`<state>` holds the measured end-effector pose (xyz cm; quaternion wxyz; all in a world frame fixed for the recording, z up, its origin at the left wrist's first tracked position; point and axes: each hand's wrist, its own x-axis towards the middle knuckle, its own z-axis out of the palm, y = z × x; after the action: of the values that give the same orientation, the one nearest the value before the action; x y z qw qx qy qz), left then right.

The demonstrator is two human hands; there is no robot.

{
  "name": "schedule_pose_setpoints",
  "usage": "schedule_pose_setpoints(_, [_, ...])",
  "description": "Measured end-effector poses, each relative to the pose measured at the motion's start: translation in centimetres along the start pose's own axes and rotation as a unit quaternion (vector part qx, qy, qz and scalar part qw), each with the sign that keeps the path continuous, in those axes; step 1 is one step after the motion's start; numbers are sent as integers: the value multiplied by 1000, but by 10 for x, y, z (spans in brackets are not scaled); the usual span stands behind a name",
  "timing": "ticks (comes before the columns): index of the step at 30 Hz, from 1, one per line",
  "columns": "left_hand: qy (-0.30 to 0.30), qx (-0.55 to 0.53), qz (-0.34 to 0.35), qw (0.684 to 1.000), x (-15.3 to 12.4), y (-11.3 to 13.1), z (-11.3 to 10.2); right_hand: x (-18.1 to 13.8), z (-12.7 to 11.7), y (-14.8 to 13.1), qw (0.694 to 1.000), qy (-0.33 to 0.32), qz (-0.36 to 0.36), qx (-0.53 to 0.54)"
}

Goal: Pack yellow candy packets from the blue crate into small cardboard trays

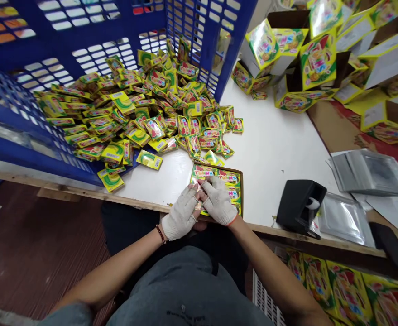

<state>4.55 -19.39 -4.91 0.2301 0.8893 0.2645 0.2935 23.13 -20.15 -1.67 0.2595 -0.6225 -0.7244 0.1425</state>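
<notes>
A shallow carton [241, 188] lies at the table's front edge, filled with rows of small yellow-green fruit-printed packs [231, 178]. Over its left side my left hand [181, 213], in a white glove with bare fingertips, has its fingers bent in on the packs. My right hand [218, 200], gloved the same way, reaches over the carton from the right, fingers curled down beside the left fingertips. The two hands almost meet. They hide the packs directly under them, so the exact grip is partly covered.
A heap of loose packs [151, 108] spills from a tipped blue crate [110, 27] onto the white table [263, 145]. Open printed cartons [287, 50] stand at the back right. Right of me are a black tape dispenser [299, 206] and clear plastic sheets [371, 172]; filled boxes [348, 290] sit below.
</notes>
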Motion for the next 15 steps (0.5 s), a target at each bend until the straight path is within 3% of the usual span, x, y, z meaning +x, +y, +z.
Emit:
schedule_pose_setpoints(3, [29, -18, -55, 998, 8, -21, -11, -4, 7, -7, 995, -32, -26, -86])
schedule_pose_setpoints(6, [25, 111, -142, 983, 32, -64, -50, -2, 12, -7, 992, -33, -58, -104])
schedule_pose_setpoints(10, [-109, 298, -213, 924, 53, -121, -103, 0, 10, 1, 996, -24, -80, -42])
schedule_pose_setpoints(13, [-135, 288, -252, 914, 55, -132, -117, -2, 6, 9, 994, 2, -100, 35])
schedule_pose_setpoints(15, [-109, 225, -304, 919, 57, -119, -114, -3, 2, 11, 991, 64, -85, 76])
